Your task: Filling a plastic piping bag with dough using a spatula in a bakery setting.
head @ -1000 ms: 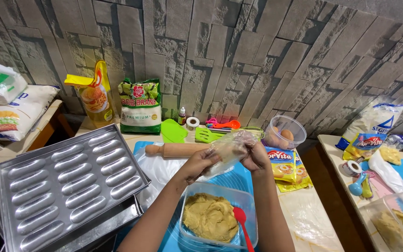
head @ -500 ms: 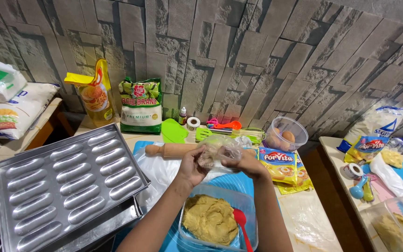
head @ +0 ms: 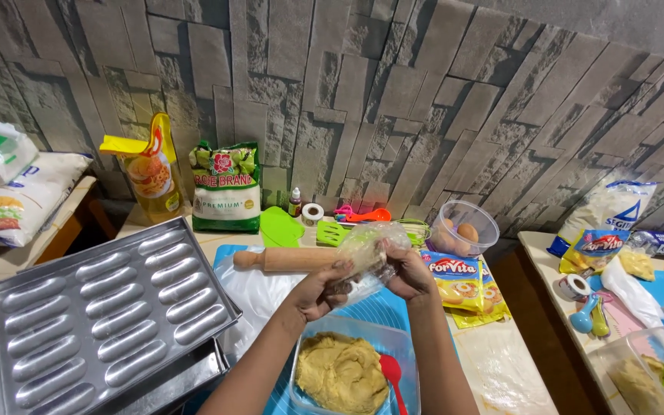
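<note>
Both my hands are raised over the table, gripping a crumpled clear plastic bag (head: 369, 250). My left hand (head: 318, 289) holds its lower left side, my right hand (head: 406, 270) its right side. Directly below them stands a clear rectangular tub (head: 298, 367) with a lump of yellow dough (head: 341, 370) and a red spatula (head: 391, 375) resting in it. A wooden rolling pin (head: 280, 259) lies on the blue mat (head: 384, 307) just behind my left hand.
A metal baking mould tray (head: 101, 315) with oblong hollows sits at left. Along the wall stand a yellow oil pouch (head: 150, 174), a green-and-white flour bag (head: 227, 187) and a bowl of eggs (head: 463, 228). Yellow sachets (head: 459, 278) lie at right. A second table (head: 555, 253) holds packets, tape and utensils.
My hands have kept working the plastic bag, lifting it a little and bunching it between them. The view has shifted slightly.
</note>
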